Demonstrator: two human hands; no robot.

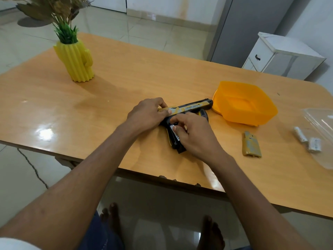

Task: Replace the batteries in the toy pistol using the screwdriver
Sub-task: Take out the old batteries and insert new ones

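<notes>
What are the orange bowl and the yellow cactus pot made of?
The orange, angular, see-through bowl looks like thin plastic, since light glows through its walls. The yellow ribbed cactus-shaped pot looks like matte plastic, perhaps 3D-printed given its even ridges, though painted ceramic is possible. It shows no shiny glaze.

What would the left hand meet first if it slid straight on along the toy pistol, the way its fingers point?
Probably nothing before the orange plastic bowl: the left hand points along the yellow-and-black toy pistol it holds, whose muzzle ends beside the bowl's rim. Whether the two touch is unclear.
</notes>
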